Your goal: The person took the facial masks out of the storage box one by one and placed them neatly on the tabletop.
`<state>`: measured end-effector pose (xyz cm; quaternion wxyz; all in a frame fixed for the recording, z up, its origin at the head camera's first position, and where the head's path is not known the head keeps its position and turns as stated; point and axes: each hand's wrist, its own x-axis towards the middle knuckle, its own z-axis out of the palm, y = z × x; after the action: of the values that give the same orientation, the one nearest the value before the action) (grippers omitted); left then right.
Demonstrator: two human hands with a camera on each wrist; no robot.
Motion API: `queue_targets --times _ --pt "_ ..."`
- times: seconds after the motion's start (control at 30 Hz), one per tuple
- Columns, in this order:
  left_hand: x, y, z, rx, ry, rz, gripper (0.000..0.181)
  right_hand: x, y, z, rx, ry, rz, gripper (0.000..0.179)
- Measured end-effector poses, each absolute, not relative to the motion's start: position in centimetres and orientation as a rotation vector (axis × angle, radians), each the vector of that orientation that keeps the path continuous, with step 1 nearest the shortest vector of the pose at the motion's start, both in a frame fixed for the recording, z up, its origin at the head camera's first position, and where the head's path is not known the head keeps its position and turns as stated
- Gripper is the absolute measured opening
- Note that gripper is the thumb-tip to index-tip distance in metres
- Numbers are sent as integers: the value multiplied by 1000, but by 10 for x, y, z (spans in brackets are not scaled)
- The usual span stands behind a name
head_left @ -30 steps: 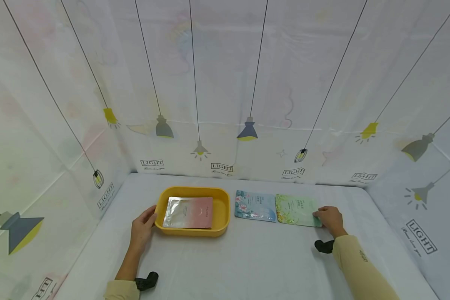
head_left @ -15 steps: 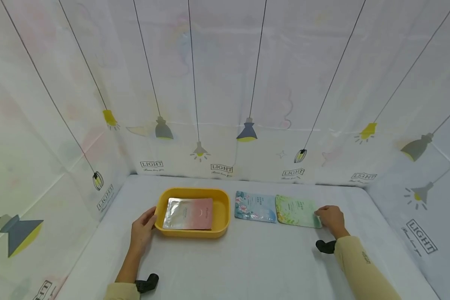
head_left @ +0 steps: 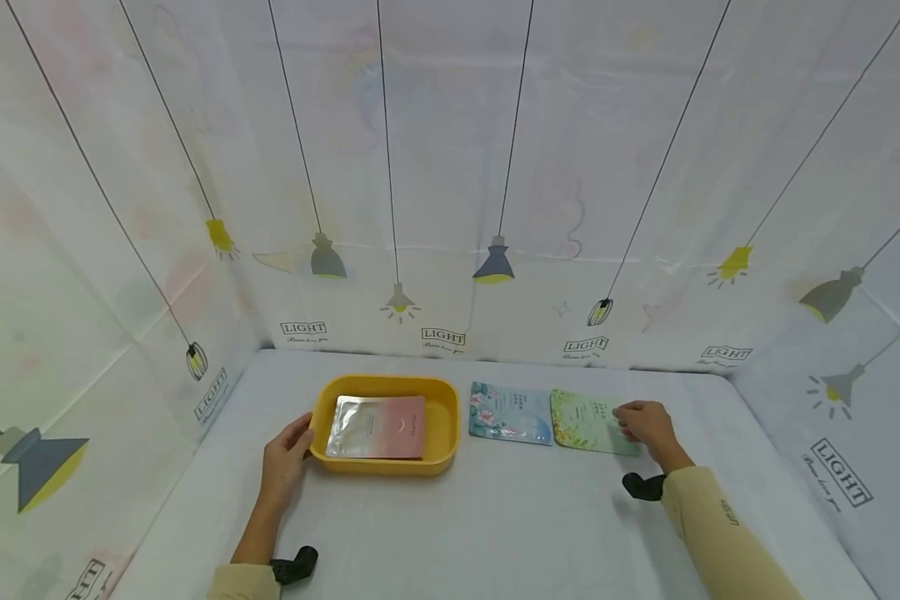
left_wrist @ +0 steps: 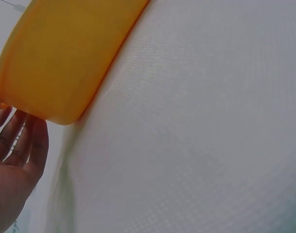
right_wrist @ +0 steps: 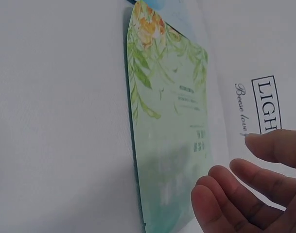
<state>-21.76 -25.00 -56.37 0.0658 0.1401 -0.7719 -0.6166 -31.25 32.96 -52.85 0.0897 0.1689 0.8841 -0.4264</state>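
Note:
At the left end of the yellow tray (head_left: 442, 425), my left hand (head_left: 281, 467) touches the outer wall with its fingertips. The fingers (left_wrist: 37, 145) are gently bent against it in the left wrist view. A pink and silver sachet (head_left: 382, 427) lies flat in the tray. My right hand (head_left: 648, 427) hovers over the right end of a green floral sachet (head_left: 588, 421). Its fingers (right_wrist: 206, 201) are loosely bent and hold nothing, with the thumb apart from them. A blue floral sachet (head_left: 510, 412) lies against the green one's left edge.
Everything lies on a white cloth-covered table (head_left: 480, 533). A white curtain (head_left: 450, 167) printed with lamps stands behind the table and at both sides. Black wrist mounts (head_left: 294, 567) are worn on both arms.
My right hand has let go of the green sachet's right corner, lifted and moved slightly left above it. The left hand and the tray have stayed in place.

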Motion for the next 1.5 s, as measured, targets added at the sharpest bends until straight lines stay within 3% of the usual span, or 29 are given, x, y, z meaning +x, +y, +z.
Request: queue_targets --times 0.93,1.5 --pt "-218 -250 -568 369 -2323 -1788 41 -314 262 -502 242 2627 -1393 41" --pt "-220 -249 -566 384 -2293 -1582 35 -312 188 -469 102 2403 -1589 40"
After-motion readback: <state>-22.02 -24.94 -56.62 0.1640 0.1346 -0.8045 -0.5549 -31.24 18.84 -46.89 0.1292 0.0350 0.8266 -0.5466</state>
